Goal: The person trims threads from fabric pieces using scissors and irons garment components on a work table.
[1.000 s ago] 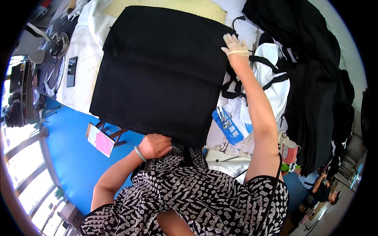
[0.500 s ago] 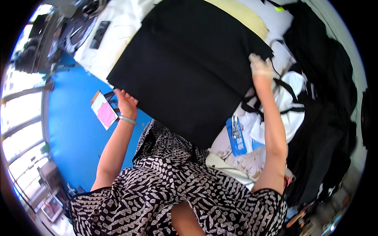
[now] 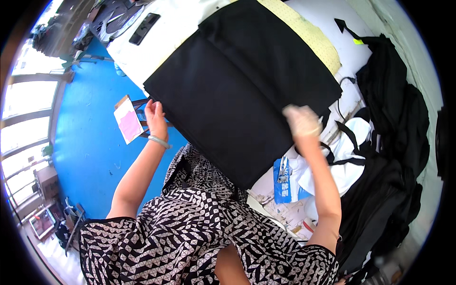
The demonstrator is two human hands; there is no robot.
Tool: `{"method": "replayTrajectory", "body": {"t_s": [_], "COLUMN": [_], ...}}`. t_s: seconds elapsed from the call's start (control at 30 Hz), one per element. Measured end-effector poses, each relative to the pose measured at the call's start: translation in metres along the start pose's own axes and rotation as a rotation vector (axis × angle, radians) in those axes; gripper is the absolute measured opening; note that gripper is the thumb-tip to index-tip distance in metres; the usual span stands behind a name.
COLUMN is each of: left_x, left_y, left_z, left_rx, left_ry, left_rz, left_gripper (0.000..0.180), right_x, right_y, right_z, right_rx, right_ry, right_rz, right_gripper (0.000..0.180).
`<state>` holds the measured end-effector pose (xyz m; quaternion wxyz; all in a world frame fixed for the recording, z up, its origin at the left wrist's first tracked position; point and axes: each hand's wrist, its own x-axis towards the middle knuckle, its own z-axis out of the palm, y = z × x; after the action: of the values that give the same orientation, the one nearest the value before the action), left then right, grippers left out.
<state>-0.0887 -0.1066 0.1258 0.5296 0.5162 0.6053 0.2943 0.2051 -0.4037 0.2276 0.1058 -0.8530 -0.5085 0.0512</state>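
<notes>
A large piece of black cloth [image 3: 223,109], folded over in layers, lies on the table in front of me, with a long crease running across it. My left hand [image 3: 156,118], with a pale bangle on its wrist, is at the cloth's left edge; its fingers are loosely bent and apart. On the right part of the cloth is my right hand [image 3: 304,124], in a whitish glove and smeared by motion. How its fingers are set I cannot tell.
Beneath the cloth shows yellow dotted fabric [image 3: 316,40]. A dark phone [image 3: 144,28] lies far left on the table. At right are a blue packet [image 3: 282,180], a white bundle with black straps [image 3: 356,130] and heaped black garments [image 3: 384,161]. A pink-and-white card [image 3: 128,124] sits beside my left hand.
My right hand has moved from the cloth's right edge inward and nearer to me. The crease in the cloth stands out more. My left hand stays by the left edge, its fingers raised.
</notes>
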Motion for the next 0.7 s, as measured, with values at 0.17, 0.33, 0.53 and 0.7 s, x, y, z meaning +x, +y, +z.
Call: {"method": "replayTrajectory", "body": {"t_s": [0.17,0.33,0.53,0.7], "left_x": [0.009,-0.018,0.0,-0.002], "left_y": [0.01,0.045,0.031,0.039], "left_z": [-0.019,0.046,0.015,0.034], "left_rx": [0.022,-0.045,-0.323,-0.397], "left_ry": [0.068,0.098,-0.22,-0.162], "left_rz": [0.11,0.366,-0.225,-0.273], "left_gripper": [0.042,0.041,0.068,0.045], "right_x": [0.001,-0.007,-0.017,-0.001], "right_y": [0.019,0.105,-0.048,0.129], "right_z": [-0.011,0.014,0.003,0.024], "right_rx": [-0.06,-0.252,0.465,-0.47], "right_ry": [0.197,0.312,0.14,0.644], "right_rz": [-0.423,0.146,-0.369,0.134], "right_gripper": [0.02,0.017,0.012,0.018]}}
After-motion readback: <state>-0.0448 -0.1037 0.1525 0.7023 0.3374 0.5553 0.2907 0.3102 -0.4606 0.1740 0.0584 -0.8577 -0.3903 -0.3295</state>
